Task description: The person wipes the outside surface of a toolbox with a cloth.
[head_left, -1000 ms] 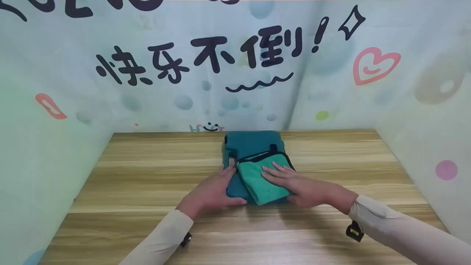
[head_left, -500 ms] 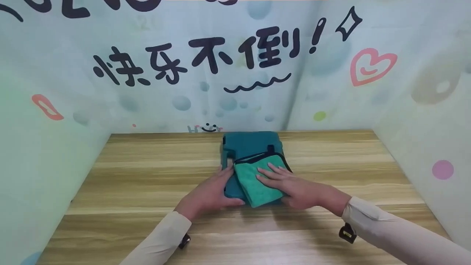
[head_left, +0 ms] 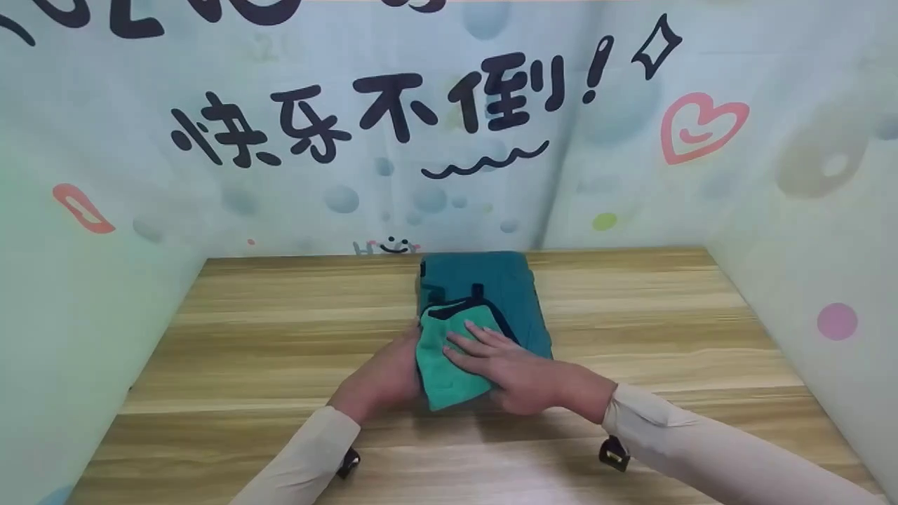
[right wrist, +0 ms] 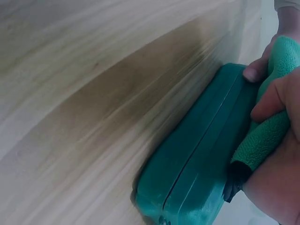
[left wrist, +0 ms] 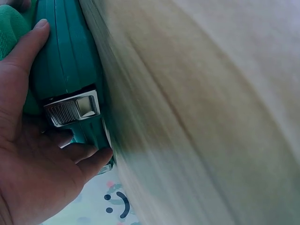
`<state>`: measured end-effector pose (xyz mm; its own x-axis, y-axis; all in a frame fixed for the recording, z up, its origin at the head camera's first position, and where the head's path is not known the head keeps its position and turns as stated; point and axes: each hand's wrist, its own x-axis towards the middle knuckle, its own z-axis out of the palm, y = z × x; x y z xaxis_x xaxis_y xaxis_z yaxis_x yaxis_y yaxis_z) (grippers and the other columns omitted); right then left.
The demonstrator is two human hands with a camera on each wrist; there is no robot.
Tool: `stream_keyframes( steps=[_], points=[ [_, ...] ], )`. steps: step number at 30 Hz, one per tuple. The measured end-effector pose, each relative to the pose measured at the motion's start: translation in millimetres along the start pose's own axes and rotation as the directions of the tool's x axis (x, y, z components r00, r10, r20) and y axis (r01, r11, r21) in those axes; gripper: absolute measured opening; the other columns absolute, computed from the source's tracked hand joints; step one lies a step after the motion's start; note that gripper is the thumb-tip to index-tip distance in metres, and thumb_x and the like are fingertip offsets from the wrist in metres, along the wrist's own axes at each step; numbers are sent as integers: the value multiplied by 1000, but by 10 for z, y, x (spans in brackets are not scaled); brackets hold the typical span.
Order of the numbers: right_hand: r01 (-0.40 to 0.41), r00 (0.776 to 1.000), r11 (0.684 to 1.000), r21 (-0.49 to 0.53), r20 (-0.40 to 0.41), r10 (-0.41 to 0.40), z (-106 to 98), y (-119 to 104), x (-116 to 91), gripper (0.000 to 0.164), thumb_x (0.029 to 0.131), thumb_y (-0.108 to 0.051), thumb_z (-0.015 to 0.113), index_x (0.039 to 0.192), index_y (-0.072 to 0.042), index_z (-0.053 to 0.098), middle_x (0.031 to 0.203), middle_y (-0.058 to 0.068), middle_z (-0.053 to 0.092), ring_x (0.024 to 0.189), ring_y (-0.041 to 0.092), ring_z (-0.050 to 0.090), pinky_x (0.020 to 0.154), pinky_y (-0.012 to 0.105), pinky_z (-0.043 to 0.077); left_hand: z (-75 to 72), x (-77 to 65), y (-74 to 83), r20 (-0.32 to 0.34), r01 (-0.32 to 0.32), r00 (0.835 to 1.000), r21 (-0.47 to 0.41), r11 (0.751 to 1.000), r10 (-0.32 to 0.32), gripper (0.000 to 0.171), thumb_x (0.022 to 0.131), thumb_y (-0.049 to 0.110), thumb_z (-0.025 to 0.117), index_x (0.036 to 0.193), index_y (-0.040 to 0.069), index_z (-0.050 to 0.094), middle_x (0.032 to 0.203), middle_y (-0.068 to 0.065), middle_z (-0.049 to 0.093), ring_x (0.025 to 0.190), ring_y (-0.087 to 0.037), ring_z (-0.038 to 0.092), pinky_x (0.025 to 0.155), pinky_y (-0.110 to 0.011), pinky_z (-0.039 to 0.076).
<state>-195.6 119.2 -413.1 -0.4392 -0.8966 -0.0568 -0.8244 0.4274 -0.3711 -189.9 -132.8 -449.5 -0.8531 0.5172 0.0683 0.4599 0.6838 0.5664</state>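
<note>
A teal hard case (head_left: 515, 287) lies flat on the wooden table, close to the back wall. Spread over its near left part is a green cloth (head_left: 442, 365) with a black edge. My right hand (head_left: 523, 372) presses the cloth down on the lid, its fingers fairly straight. At the case's left side, my left hand (head_left: 382, 372) holds it, partly covered by the cloth in the head view. The left wrist view shows that thumb on the case's near end and the fingers bent by a metal latch (left wrist: 72, 108). In the right wrist view the right thumb (right wrist: 269, 101) lies against the cloth.
The wooden table (head_left: 280, 315) extends to both sides of the case. A printed backdrop (head_left: 316, 196) stands along the back edge, and similar panels close off the left and right.
My right hand has slid the cloth left and slightly nearer across the lid, uncovering the case's right side. The cloth now overlaps the left hand, which stays at the case's left side.
</note>
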Motion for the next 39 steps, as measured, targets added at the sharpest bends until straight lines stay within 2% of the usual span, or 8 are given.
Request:
stream_keyframes(
  steps=[3,15,22,26,30,33,36,39],
  points=[
    [-13,1000,1000,-20,0,13,10,-23,16,77,90,7,50,162,-8,25,168,11,13,152,37,-2,119,54,8,-4,-17,-10,-2,-6,1000,5,1000,6,61,101,29,63,154,9,40,153,-11,43,138,-21,41,114,-39,30],
    [-55,996,992,-117,-73,47,94,-48,39,77,95,-10,61,162,-12,25,168,7,13,153,35,2,119,53,12,-52,-5,-9,24,34,999,3,999,-34,66,101,36,64,158,16,37,160,-6,37,145,-19,33,116,-39,26],
    [-9,996,978,-211,-87,-9,127,35,-13,77,96,-13,63,163,-14,25,168,6,16,153,35,6,119,50,15,-48,6,34,27,38,999,41,998,-39,52,99,34,66,146,14,52,144,-5,53,126,-19,51,109,-39,38],
    [4,996,973,-229,-88,-25,120,83,-105,75,98,-17,62,163,-15,24,168,5,16,153,34,6,119,49,15,-40,30,66,28,108,994,51,993,-109,63,94,42,71,143,6,51,142,-11,53,119,-22,55,105,-40,44],
    [6,995,972,-235,-93,-28,98,135,-231,73,100,-21,61,163,-17,25,168,3,17,153,32,8,119,49,16,-33,37,73,25,134,991,26,991,-135,67,86,46,79,133,5,53,125,-8,59,105,-22,58,96,-39,49],
    [3,994,970,-242,-103,-28,98,179,-331,72,101,-23,61,163,-16,25,168,3,18,153,33,10,118,50,17,-31,29,65,31,124,992,11,992,-125,74,83,48,81,138,8,51,128,-6,59,110,-21,55,99,-39,47],
    [-16,994,973,-231,-109,-9,94,225,-430,72,101,-24,61,163,-16,25,168,3,17,153,32,9,118,51,18,-29,23,64,48,144,988,13,990,-144,97,82,61,78,155,11,38,153,-7,45,133,-25,46,108,-44,40],
    [-37,993,981,-192,-120,14,81,282,-530,73,99,-18,61,163,-16,26,168,3,18,153,32,9,118,53,19,-26,21,58,62,156,986,13,988,-157,109,79,72,73,162,18,29,164,-5,30,147,-30,30,112,-49,34]
  ],
)
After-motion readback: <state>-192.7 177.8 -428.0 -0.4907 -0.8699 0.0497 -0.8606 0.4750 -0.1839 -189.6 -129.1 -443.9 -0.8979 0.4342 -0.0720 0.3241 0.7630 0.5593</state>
